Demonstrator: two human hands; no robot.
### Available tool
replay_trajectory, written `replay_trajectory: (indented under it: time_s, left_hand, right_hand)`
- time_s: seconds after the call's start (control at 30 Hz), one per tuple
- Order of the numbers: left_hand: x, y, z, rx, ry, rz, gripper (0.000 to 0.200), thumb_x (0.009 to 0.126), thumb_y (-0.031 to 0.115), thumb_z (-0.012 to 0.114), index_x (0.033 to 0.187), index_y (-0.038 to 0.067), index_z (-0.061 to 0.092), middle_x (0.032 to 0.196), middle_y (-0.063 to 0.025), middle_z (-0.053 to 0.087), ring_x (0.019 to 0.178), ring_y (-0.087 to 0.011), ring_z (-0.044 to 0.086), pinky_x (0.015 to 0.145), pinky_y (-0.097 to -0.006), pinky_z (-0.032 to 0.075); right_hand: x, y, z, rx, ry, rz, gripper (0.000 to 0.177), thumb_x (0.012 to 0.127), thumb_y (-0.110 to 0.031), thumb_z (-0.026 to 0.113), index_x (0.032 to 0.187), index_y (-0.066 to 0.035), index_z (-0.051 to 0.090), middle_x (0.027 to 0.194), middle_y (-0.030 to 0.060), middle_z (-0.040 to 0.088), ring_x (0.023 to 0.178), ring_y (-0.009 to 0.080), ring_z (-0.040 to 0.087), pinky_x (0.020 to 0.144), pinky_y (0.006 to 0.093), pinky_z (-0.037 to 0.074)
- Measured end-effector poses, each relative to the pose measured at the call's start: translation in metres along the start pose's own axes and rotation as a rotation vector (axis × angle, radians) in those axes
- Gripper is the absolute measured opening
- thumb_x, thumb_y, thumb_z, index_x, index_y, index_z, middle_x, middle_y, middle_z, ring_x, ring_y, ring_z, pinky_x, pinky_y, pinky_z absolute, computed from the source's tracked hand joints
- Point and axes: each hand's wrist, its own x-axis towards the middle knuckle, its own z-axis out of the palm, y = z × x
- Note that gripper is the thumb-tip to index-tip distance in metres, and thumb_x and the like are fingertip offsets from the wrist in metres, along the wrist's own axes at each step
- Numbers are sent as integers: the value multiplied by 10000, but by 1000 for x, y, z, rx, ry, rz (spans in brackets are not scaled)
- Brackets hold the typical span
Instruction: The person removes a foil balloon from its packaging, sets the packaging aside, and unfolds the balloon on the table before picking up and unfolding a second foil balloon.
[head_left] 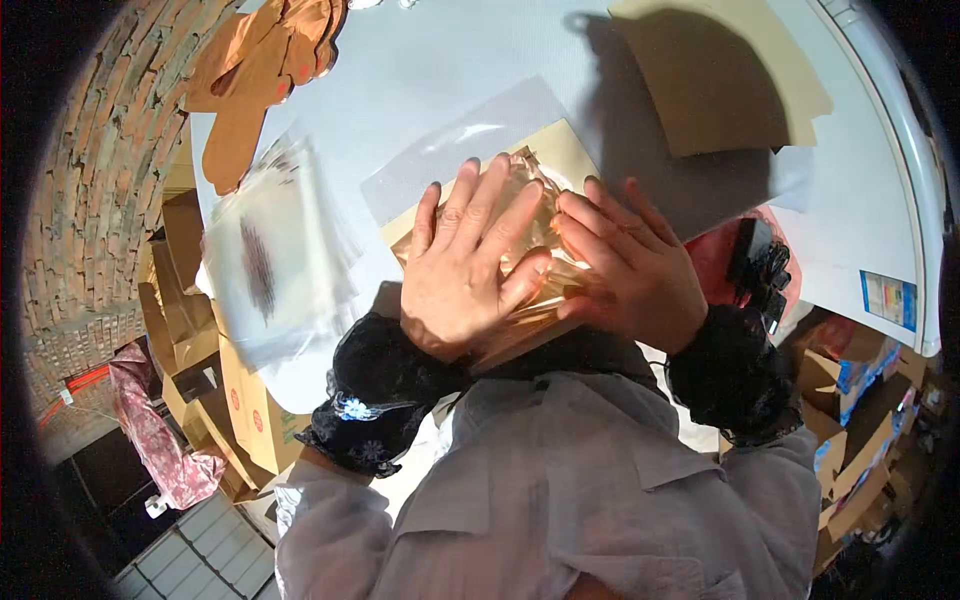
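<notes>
My left hand (pixel 470 265) lies flat with its fingers spread over shiny gold-copper foil-like material (pixel 535 195). On the right side of the same material rests my right hand (pixel 640 270), fingers apart and slightly bent. Both palms hide much of the shiny piece, so its full shape cannot be made out. Beneath it a tan card (pixel 565 145) shows at the far edge. A clear plastic sleeve (pixel 450 150) extends beyond the card on the white table (pixel 470 45).
A stack of clear plastic sleeves (pixel 300 250) lies at the left, below copper-coloured cutout pieces (pixel 265 65). Tan sheets (pixel 720 80) lie at the far right. A red bag (pixel 715 260) sits by the table edge. Cardboard boxes (pixel 250 400) stand at the left.
</notes>
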Motion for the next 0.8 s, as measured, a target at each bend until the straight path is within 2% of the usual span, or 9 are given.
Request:
replay_trajectory:
  time_s: [0.1, 0.17, 0.4, 0.5, 0.6, 0.8]
  left_hand:
    - [-3, -1, 1, -56, 29, -1, 688, 932, 514, 573, 1510, 187, 393, 1562, -121, 365, 1436, -337, 348, 1151, -549, 253]
    - [-4, -2, 0, -105, 49, -14, 717, 932, 524, 568, 1522, 171, 362, 1557, -126, 371, 1435, -335, 349, 1151, -548, 251]
    - [-6, -2, -4, -177, 18, -4, 750, 974, 499, 516, 1552, 85, 276, 1589, -182, 293, 1473, -363, 276, 1171, -552, 193]
    - [-6, -2, -3, -161, 33, 8, 751, 972, 514, 512, 1548, 89, 284, 1587, -175, 301, 1468, -362, 287, 1167, -550, 201]
    - [-6, -3, -3, -200, 57, 7, 747, 960, 536, 519, 1536, 105, 319, 1578, -164, 323, 1455, -362, 311, 1157, -552, 220]
    - [-7, -5, -5, -316, 48, -15, 735, 984, 478, 509, 1553, 81, 265, 1580, -198, 300, 1460, -376, 293, 1163, -550, 202]
  right_hand:
    - [-18, 7, 3, 97, 118, 42, 611, 844, -500, 660, 1245, -45, 579, 1388, 134, 526, 1337, 349, 458, 1160, 498, 306]
    - [-45, 2, 0, 77, 109, 134, 638, 836, -532, 658, 1268, -68, 581, 1423, 137, 498, 1358, 385, 426, 1168, 525, 275]
    - [-49, -21, 3, -114, -37, 239, 850, 770, -721, 596, 1373, -124, 542, 1554, 164, 328, 1450, 491, 189, 1165, 645, 134]
    - [-26, -22, -1, -173, 7, 263, 875, 749, -726, 606, 1374, -117, 541, 1575, 184, 272, 1461, 502, 133, 1164, 647, 126]
    - [-6, -15, -4, -175, 18, 233, 927, 736, -737, 608, 1442, -149, 482, 1617, 179, 188, 1464, 513, 119, 1164, 651, 110]
    - [17, -13, -10, -116, -57, 176, 968, 690, -670, 688, 1460, -135, 450, 1601, 221, 196, 1454, 516, 156, 1169, 635, 130]
